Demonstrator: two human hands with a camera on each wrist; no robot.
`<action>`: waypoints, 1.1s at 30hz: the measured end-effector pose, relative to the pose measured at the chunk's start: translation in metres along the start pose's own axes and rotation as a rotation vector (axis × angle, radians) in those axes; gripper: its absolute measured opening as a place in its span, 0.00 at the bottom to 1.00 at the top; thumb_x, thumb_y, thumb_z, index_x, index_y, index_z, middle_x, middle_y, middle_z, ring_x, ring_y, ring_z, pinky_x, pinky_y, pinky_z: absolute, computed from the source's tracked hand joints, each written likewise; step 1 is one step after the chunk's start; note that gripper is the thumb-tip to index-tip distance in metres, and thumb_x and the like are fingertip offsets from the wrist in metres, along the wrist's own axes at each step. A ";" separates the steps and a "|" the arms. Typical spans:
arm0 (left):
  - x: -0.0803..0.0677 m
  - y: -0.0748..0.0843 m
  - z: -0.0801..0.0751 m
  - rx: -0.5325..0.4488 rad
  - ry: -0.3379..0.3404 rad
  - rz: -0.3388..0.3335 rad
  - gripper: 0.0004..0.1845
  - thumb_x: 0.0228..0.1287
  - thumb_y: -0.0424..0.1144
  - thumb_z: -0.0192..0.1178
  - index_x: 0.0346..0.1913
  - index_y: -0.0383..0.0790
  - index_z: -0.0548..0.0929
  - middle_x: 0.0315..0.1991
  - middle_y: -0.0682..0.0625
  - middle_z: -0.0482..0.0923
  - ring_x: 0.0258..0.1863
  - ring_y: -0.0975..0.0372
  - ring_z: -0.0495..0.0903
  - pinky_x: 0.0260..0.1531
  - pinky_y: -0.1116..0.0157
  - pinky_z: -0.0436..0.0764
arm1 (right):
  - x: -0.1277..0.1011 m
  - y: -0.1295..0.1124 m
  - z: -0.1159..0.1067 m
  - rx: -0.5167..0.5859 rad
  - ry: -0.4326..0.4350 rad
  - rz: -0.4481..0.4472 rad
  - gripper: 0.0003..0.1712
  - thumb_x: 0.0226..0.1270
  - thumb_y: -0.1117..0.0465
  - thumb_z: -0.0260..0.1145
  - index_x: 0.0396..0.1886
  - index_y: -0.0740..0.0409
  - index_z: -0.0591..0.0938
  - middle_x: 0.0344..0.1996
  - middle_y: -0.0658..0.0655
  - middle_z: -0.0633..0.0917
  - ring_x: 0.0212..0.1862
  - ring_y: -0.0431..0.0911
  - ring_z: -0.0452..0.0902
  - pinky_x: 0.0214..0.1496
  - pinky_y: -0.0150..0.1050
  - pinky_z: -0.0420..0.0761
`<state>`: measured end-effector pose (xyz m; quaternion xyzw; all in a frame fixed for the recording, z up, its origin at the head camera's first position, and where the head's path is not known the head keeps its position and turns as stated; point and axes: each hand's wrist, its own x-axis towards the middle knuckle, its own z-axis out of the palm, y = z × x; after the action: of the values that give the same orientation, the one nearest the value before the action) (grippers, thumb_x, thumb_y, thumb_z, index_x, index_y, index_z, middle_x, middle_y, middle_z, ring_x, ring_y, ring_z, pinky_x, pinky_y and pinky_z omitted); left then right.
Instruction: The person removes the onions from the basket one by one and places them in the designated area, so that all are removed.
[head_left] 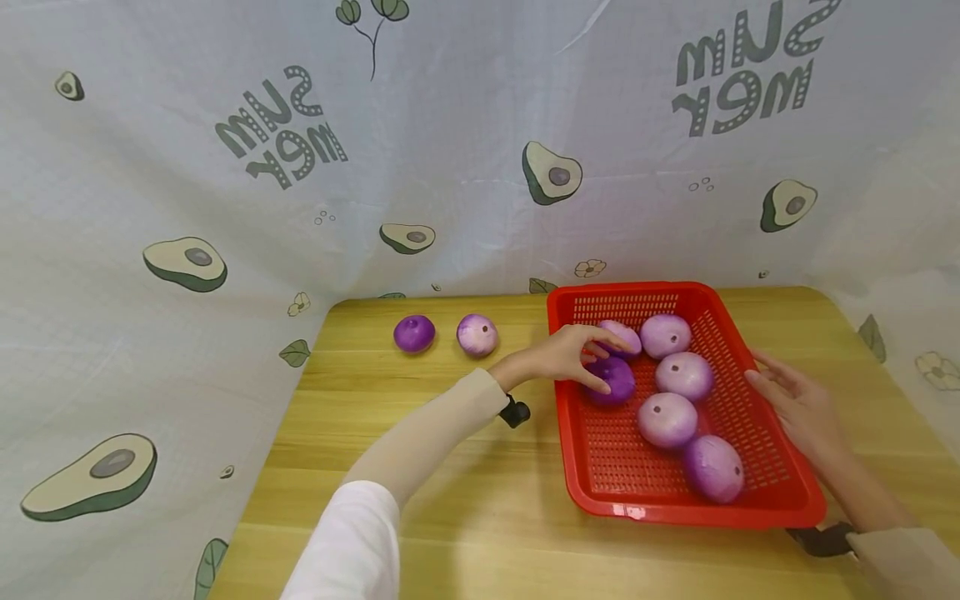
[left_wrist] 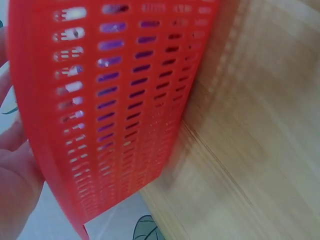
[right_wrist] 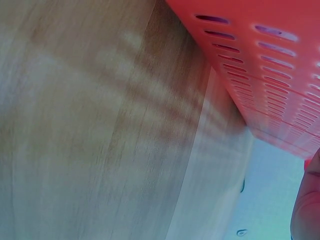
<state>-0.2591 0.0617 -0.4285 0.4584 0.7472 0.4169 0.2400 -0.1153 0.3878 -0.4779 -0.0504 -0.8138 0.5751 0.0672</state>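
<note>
A red plastic basket (head_left: 615, 507) with slotted walls holds several purple onions, among them a pale onion (head_left: 667, 420). My left hand (head_left: 566, 354) reaches over the basket's left rim, thumb and fingers spread apart about a dark purple onion (head_left: 617, 382). Just behind that onion lies another onion (head_left: 621, 337), partly covered by the fingers. On the right side my right hand (head_left: 806, 408) holds the basket's rim, thumb over the edge. In the left wrist view, the basket's wall (left_wrist: 115, 115) hides what the left fingers touch.
Left of the basket, a dark purple onion (head_left: 414, 333) and a paler onion (head_left: 477, 335) lie apart on the wooden table (head_left: 360, 400). A white cloth (head_left: 450, 125) printed with avocados hangs behind the table and along its sides.
</note>
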 end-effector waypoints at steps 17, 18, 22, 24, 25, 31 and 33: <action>0.031 -0.014 -0.013 0.097 -0.181 0.025 0.34 0.45 0.29 0.80 0.59 0.29 0.79 0.58 0.39 0.79 0.51 0.60 0.79 0.51 0.72 0.78 | 0.000 -0.004 0.000 0.000 -0.006 0.011 0.29 0.77 0.59 0.60 0.75 0.44 0.69 0.36 0.38 0.80 0.30 0.37 0.85 0.26 0.38 0.85; 0.032 -0.015 -0.014 0.107 -0.184 0.019 0.34 0.45 0.30 0.80 0.59 0.30 0.80 0.57 0.41 0.80 0.51 0.60 0.79 0.51 0.72 0.77 | 0.000 -0.004 0.000 0.001 -0.007 0.012 0.29 0.77 0.59 0.60 0.75 0.44 0.69 0.36 0.38 0.81 0.30 0.38 0.85 0.26 0.38 0.85; 0.034 -0.017 -0.015 0.165 -0.188 -0.020 0.33 0.44 0.32 0.81 0.58 0.33 0.82 0.56 0.46 0.81 0.50 0.63 0.78 0.51 0.74 0.76 | 0.000 -0.003 0.000 0.004 -0.009 0.017 0.30 0.77 0.59 0.59 0.75 0.44 0.68 0.36 0.39 0.80 0.30 0.38 0.85 0.26 0.38 0.85; 0.036 -0.018 -0.014 0.212 -0.187 -0.035 0.33 0.44 0.33 0.81 0.57 0.36 0.83 0.54 0.50 0.82 0.50 0.64 0.77 0.52 0.75 0.75 | 0.000 -0.003 0.000 -0.007 -0.007 0.014 0.30 0.77 0.59 0.59 0.76 0.44 0.67 0.36 0.38 0.80 0.29 0.38 0.85 0.26 0.38 0.85; 0.036 -0.018 -0.014 0.241 -0.186 -0.041 0.33 0.44 0.34 0.82 0.57 0.37 0.83 0.53 0.52 0.82 0.51 0.65 0.77 0.52 0.75 0.74 | 0.000 -0.002 0.000 -0.016 -0.003 0.012 0.30 0.77 0.58 0.59 0.76 0.44 0.68 0.36 0.38 0.80 0.29 0.37 0.85 0.26 0.38 0.85; 0.036 -0.018 -0.009 0.492 -0.163 -0.099 0.31 0.45 0.45 0.82 0.57 0.55 0.85 0.50 0.63 0.81 0.53 0.70 0.76 0.52 0.73 0.70 | 0.000 -0.001 0.001 -0.019 0.009 0.012 0.29 0.76 0.59 0.60 0.74 0.41 0.70 0.35 0.37 0.80 0.29 0.36 0.84 0.26 0.36 0.84; 0.036 -0.019 -0.007 0.551 -0.150 -0.120 0.31 0.44 0.49 0.82 0.57 0.60 0.85 0.51 0.66 0.81 0.53 0.71 0.75 0.51 0.71 0.70 | 0.001 -0.001 0.001 -0.005 0.004 0.014 0.29 0.76 0.59 0.60 0.74 0.41 0.70 0.35 0.37 0.80 0.29 0.37 0.84 0.26 0.37 0.85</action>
<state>-0.2902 0.0864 -0.4401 0.4908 0.8384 0.1480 0.1854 -0.1161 0.3870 -0.4771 -0.0573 -0.8148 0.5733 0.0647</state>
